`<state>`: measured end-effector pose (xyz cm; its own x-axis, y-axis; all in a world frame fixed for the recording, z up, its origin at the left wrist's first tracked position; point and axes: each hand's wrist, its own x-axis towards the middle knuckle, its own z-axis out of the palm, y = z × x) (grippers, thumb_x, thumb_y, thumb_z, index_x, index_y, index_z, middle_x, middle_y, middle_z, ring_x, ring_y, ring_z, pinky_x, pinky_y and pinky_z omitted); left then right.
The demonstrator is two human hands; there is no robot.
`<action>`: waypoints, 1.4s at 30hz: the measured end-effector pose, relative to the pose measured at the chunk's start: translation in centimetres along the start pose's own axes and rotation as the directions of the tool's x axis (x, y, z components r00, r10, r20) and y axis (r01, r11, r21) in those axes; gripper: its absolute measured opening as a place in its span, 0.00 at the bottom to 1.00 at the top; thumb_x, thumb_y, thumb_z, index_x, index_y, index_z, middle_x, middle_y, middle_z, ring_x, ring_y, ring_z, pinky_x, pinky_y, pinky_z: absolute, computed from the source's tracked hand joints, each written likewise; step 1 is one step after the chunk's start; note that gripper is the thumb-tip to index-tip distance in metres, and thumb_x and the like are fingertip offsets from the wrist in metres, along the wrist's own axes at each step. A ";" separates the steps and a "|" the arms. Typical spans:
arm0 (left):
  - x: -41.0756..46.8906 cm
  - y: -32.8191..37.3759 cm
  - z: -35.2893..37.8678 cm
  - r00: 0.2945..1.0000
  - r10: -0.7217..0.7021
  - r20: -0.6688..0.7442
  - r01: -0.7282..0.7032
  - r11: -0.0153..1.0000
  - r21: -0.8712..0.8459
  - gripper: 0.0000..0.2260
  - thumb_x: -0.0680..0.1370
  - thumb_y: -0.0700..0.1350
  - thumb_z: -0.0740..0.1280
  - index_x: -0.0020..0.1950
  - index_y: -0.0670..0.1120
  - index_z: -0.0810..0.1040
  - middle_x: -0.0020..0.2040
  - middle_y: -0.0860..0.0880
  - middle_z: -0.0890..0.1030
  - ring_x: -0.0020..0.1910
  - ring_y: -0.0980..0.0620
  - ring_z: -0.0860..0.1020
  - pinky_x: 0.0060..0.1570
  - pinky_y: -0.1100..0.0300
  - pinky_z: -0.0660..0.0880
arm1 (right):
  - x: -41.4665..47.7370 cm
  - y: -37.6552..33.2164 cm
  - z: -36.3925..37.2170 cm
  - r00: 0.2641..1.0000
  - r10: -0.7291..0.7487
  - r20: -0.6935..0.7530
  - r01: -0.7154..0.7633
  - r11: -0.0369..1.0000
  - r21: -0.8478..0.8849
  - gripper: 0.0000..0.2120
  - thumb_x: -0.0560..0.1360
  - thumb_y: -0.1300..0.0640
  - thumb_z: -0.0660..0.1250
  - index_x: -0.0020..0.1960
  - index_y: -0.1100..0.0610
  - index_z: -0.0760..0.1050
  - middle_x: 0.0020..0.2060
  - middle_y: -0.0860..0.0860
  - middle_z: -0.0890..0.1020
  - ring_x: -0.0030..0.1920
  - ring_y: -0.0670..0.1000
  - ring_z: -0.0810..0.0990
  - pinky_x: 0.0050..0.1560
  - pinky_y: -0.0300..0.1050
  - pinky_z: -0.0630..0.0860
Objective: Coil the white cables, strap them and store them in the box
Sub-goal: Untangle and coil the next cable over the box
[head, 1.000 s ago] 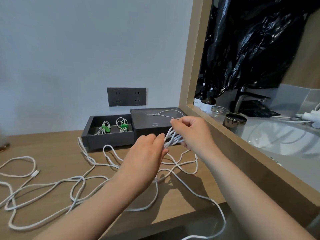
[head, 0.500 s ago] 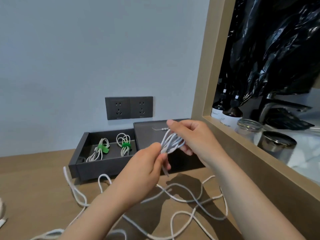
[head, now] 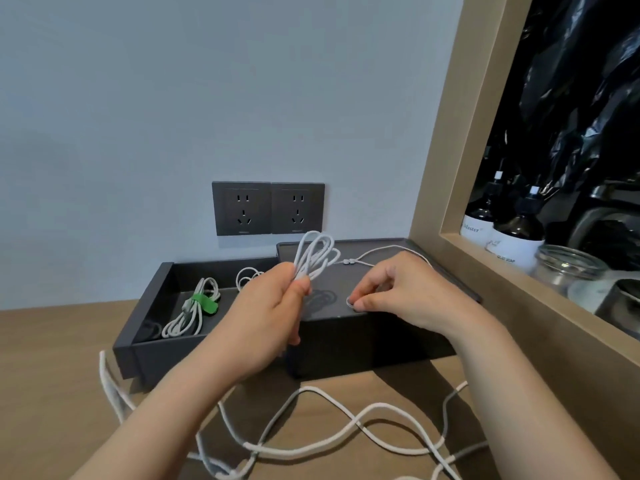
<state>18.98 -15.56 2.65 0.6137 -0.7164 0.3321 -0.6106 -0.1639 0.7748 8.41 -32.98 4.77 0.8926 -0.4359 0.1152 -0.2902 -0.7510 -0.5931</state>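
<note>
The view sits at the person's head, above and behind the forearms. It faces forward and slightly down across the tabletop toward the wall sockets. It is close in: both forearms enter from the bottom edge. The left hand, gripping a cable coil, and the right hand, pinching a small ring on the box lid, fill mid-frame. The wide lens slants the wooden frame at the right.

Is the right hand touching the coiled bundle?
Apart. Head view: the left hand alone grips the coiled bundle; bare dark lid shows between it and the right hand, pinching a small ring.
</note>
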 end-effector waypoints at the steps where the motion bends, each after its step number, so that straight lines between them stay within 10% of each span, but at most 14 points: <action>1: 0.1 -0.2 -0.1 1.000 -0.017 -0.003 0.017 0.999 -0.037 0.13 0.83 0.45 0.55 0.43 0.40 0.71 0.30 0.45 0.75 0.27 0.53 0.75 0.38 0.50 0.78 | 0.2 0.0 0.1 1.000 -0.002 -0.002 0.002 1.000 0.005 0.02 0.70 0.55 0.77 0.41 0.48 0.86 0.36 0.43 0.85 0.39 0.40 0.81 0.43 0.37 0.77; 9: 0.1 -0.1 -0.1 0.999 -0.032 0.008 0.033 0.993 -0.112 0.12 0.83 0.44 0.55 0.42 0.42 0.71 0.29 0.49 0.73 0.27 0.54 0.74 0.35 0.56 0.78 | 0.9 -0.5 -0.3 0.997 -0.078 0.015 0.079 0.994 -0.081 0.05 0.75 0.52 0.72 0.41 0.49 0.82 0.32 0.41 0.81 0.34 0.39 0.77 0.38 0.38 0.73; 12: 0.1 -0.1 -0.2 0.999 -0.026 0.020 0.028 0.993 -0.114 0.12 0.83 0.44 0.56 0.42 0.44 0.72 0.28 0.50 0.74 0.27 0.55 0.75 0.36 0.57 0.78 | 1.1 -0.9 -0.5 0.992 -0.084 -0.099 0.105 0.969 0.224 0.05 0.78 0.54 0.67 0.46 0.53 0.81 0.29 0.40 0.79 0.28 0.39 0.74 0.31 0.30 0.69; 23: 0.6 -0.6 -1.0 0.996 -0.082 -0.032 0.074 0.976 -0.203 0.12 0.83 0.46 0.56 0.45 0.42 0.74 0.27 0.51 0.73 0.26 0.55 0.74 0.33 0.60 0.78 | 1.3 -1.5 0.0 0.996 0.047 -0.073 0.041 0.489 0.871 0.04 0.77 0.60 0.67 0.45 0.58 0.80 0.41 0.51 0.84 0.28 0.43 0.69 0.23 0.31 0.64; 35: 0.5 -0.8 -0.9 0.998 -0.061 -0.031 0.054 0.977 -0.208 0.12 0.83 0.45 0.56 0.44 0.43 0.74 0.26 0.52 0.74 0.25 0.57 0.74 0.32 0.64 0.78 | 1.9 -1.9 1.7 0.966 0.094 0.240 -0.213 -0.230 0.949 0.09 0.71 0.64 0.70 0.50 0.65 0.77 0.40 0.59 0.83 0.37 0.50 0.83 0.39 0.36 0.82; 42: 0.7 -1.0 -1.0 0.997 -0.074 -0.037 0.064 0.971 -0.231 0.11 0.83 0.46 0.56 0.44 0.44 0.74 0.26 0.52 0.73 0.26 0.57 0.73 0.32 0.64 0.78 | 1.6 -1.7 1.6 0.964 0.169 0.203 -0.186 -0.110 0.976 0.11 0.66 0.62 0.74 0.47 0.63 0.79 0.36 0.56 0.82 0.33 0.47 0.81 0.34 0.35 0.80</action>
<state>20.52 -15.26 2.68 0.6757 -0.6762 0.2934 -0.4378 -0.0479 0.8978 10.84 -31.63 4.66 0.8819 -0.4466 -0.1512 0.2024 0.6483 -0.7340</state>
